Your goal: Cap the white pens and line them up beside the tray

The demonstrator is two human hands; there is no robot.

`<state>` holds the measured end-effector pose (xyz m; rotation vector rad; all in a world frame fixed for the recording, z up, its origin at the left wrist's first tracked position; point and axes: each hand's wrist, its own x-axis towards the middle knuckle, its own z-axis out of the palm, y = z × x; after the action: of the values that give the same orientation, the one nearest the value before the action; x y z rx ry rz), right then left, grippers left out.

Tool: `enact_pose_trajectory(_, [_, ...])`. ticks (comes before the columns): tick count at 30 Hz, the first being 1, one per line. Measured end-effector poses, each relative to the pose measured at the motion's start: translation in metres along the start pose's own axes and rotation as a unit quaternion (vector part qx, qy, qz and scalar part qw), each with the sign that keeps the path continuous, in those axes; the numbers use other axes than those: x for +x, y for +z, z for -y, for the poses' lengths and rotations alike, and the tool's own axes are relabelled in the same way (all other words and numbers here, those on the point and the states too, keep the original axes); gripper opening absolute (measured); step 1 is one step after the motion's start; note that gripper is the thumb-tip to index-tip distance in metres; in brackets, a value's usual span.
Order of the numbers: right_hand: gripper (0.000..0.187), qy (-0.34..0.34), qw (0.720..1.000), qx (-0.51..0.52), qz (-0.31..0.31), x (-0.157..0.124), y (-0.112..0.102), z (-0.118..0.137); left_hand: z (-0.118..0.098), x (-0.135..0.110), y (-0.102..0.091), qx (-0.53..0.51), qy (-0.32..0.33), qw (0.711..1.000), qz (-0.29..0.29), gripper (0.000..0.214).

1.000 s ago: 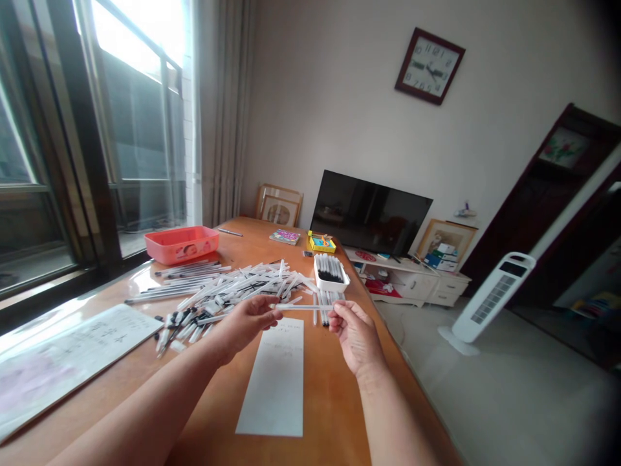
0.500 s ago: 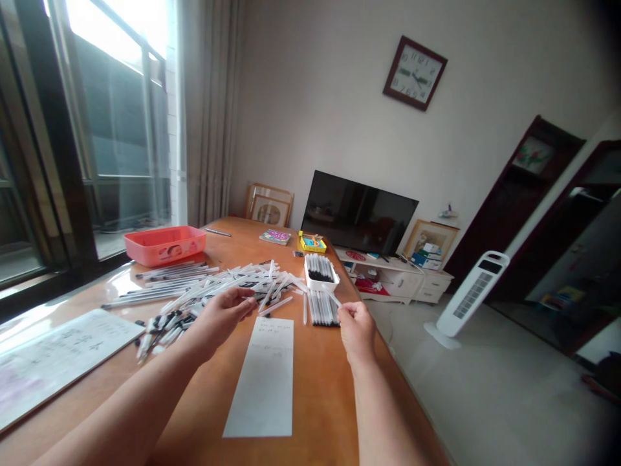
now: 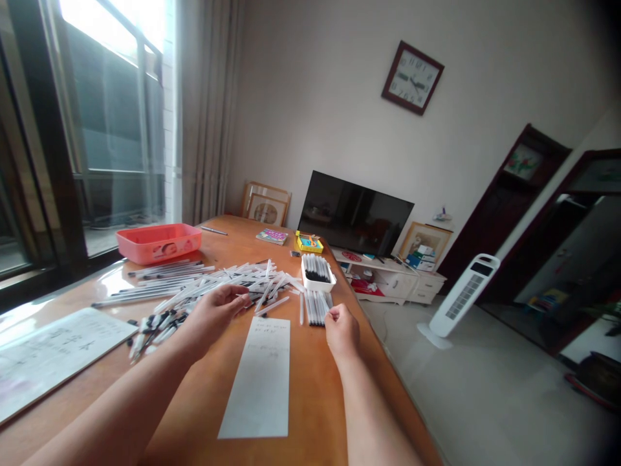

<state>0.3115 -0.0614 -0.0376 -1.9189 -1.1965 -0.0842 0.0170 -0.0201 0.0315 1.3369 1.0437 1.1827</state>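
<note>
My right hand pinches a clear-barrelled pen at the right end of a neat row of pens. The row lies side by side on the table, dark ends towards me. Behind it a white container is packed with similar pens. My left hand hovers at the near edge of a loose heap of pen barrels, thumb and fingers drawn together; whatever they hold, if anything, cannot be made out. Black pen caps and short parts lie beside my left forearm.
A long white card lies on the wooden table between my arms. At left are a whiteboard-like panel and a red plastic basket. A booklet and yellow box sit farther back. The table's right edge drops to the floor.
My right hand has moved left with the pen, bringing it over the row's right end. My left hand stays near the heap, almost unmoved. The view has shifted slightly.
</note>
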Motion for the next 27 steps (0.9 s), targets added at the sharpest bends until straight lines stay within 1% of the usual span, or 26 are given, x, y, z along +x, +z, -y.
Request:
enact_pose_trajectory(3, [0.003, 0.001, 0.999, -0.045, 0.010, 0.001, 0.000, 0.001, -0.004, -0.002, 0.000, -0.002, -0.006, 1.000, -0.008, 0.059])
enact_pose_trajectory(7, [0.002, 0.000, 0.998, -0.055, 0.011, 0.001, 0.000, 0.002, -0.008, -0.003, -0.001, -0.008, -0.017, 1.000, -0.014, 0.060])
enact_pose_trajectory(15, [0.002, 0.003, 0.998, -0.064, 0.023, 0.001, 0.001, 0.000, 0.001, 0.005, -0.009, -0.011, -0.011, 1.000, -0.018, 0.059])
enact_pose_trajectory(20, [0.005, 0.007, 0.997, -0.068, 0.040, 0.002, 0.003, -0.003, -0.002, 0.005, -0.012, -0.012, -0.010, 0.999, -0.036, 0.060])
enact_pose_trajectory(27, [0.013, 0.018, 0.995, -0.078, 0.056, 0.002, 0.008, -0.009, -0.003, 0.005, -0.021, 0.004, -0.004, 0.999, -0.033, 0.060])
